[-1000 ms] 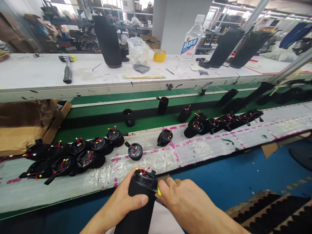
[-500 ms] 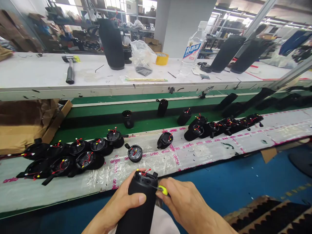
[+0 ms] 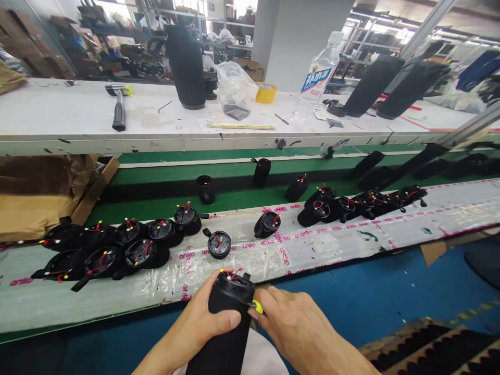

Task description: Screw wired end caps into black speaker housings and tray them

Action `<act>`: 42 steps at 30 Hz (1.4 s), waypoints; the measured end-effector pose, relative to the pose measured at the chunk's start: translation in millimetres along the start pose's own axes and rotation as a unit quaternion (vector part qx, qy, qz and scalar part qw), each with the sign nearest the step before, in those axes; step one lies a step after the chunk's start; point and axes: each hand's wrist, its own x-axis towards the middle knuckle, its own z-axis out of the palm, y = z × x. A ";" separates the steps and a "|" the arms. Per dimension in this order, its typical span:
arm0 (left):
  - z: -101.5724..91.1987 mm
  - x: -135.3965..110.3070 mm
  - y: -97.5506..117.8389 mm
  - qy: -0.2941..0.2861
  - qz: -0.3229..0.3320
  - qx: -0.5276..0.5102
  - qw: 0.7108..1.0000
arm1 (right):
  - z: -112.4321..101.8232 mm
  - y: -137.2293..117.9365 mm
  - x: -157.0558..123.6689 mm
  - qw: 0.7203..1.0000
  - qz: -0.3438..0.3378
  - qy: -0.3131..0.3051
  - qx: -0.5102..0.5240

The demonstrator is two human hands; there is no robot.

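Below the front edge of a film-covered board [image 3: 332,252], the left hand [image 3: 201,323] held a black cylinder [image 3: 226,338], its thumb laid across the near side and its fingers wrapped round the far side, mostly hidden. The cylinder tilted slightly, its open end up, with red wires showing inside. Close by, the right hand [image 3: 292,315], back uppermost and forearm coming from the lower right, had thumb and fingers closed on a yellow tool [image 3: 258,306], its tip at the rim; I cannot tell whether it touched.

On the board stood black units [image 3: 162,229], bunched at the left and right, with two set apart between. Behind it ran a green strip [image 3: 164,169], and above that a white shelf [image 3: 50,117] bore a hammer [image 3: 119,112], a bag [image 3: 234,86], tape [image 3: 266,92] and a bottle [image 3: 320,73]. Beyond rose a grey pillar [image 3: 304,41] and cluttered racks; the floor [image 3: 332,284] was blue.
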 end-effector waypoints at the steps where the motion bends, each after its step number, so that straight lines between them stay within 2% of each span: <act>1: 0.2 -0.3 0.5 0.006 0.001 0.012 1.000 | 0.2 -1.0 0.2 1.000 0.001 -0.002 -0.011; 4: 0.0 -0.9 0.3 0.018 0.000 0.050 0.999 | -0.5 -5.5 1.3 0.998 -0.005 -0.006 -0.064; 7: -1.7 -0.8 -0.3 0.033 -0.011 0.099 0.994 | -1.4 -8.9 4.4 0.990 -0.021 -0.048 -0.129; 9: -3.6 -1.0 0.6 0.043 -0.010 0.131 0.990 | -1.0 -8.2 6.4 0.990 -0.034 -0.054 -0.126; 10: -5.0 -1.2 1.3 0.045 -0.003 0.138 0.989 | -0.4 -6.8 7.0 0.994 -0.041 -0.037 -0.098; 12: -9.0 -1.9 1.5 0.047 0.013 0.110 0.993 | 1.5 -2.3 7.5 0.998 -0.055 0.043 0.010; 14: -16.3 -2.6 -2.4 0.073 -0.018 0.032 0.997 | 5.1 3.8 10.3 0.975 -0.038 0.159 0.152; 15: -21.6 -2.8 -6.6 0.100 -0.040 -0.007 0.994 | 8.2 7.2 14.3 0.955 -0.004 0.206 0.212; 16: -28.1 -2.7 -12.4 0.139 -0.048 -0.024 0.989 | 12.6 10.4 21.0 0.940 0.044 0.226 0.252; 18: -44.2 -1.3 -27.3 0.237 -0.014 0.016 0.971 | 26.6 15.6 42.9 0.934 0.136 0.190 0.269; 19: -52.9 0.3 -35.6 0.284 0.023 0.061 0.957 | 36.2 17.2 57.6 0.943 0.162 0.139 0.256; 21: -69.5 5.9 -51.2 0.350 0.064 0.128 0.926 | 58.8 18.0 90.6 0.956 0.159 0.079 0.233; 25: -89.4 27.5 -73.8 0.421 0.078 0.186 0.885 | 101.3 16.4 145.0 0.961 0.181 0.044 0.205; 29: -96.4 56.1 -93.5 0.460 0.095 0.228 0.853 | 119.0 22.7 158.1 0.953 0.193 0.044 0.231; 32: -100.0 74.2 -110.2 0.468 0.110 0.238 0.844 | 112.5 37.6 147.1 0.928 0.245 0.079 0.269; 36: -104.4 91.9 -125.4 0.465 0.135 0.243 0.840 | 84.3 62.4 122.6 0.880 0.314 0.136 0.329; 42: -113.5 105.2 -118.9 0.467 0.142 0.276 0.828 | 48.5 80.6 91.9 0.828 0.323 0.175 0.424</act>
